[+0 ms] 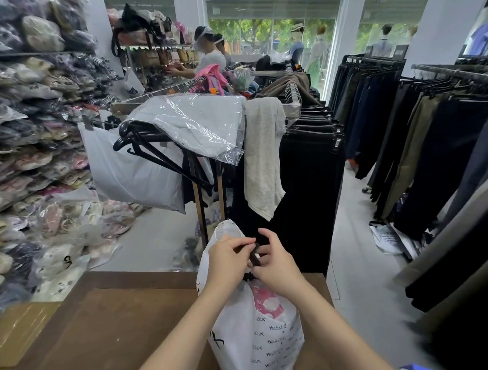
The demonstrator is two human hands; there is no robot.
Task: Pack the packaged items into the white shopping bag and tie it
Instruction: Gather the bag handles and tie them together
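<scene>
Currently my left hand (227, 254) and right hand (276, 262) meet, fingers curled, both pinching the dark strip (255, 256); the white shopping bag (259, 339) stands upright directly beneath them.

- Two hands: one left hand (226, 257), one right hand (276, 269).
- One white shopping bag (256, 336).
- One pink packaged item (265, 300) showing through it.
- One brown table (118, 327).
- One clear-wrapped grey garment (196, 122).
- One loose pale garment (264, 156).
- One plain white hanging bag (131, 172).
- Two people (212, 60) at the back.
- At least three mannequins (297, 44).
- Black hangers (141, 141): several, too overlapped to count.
</scene>
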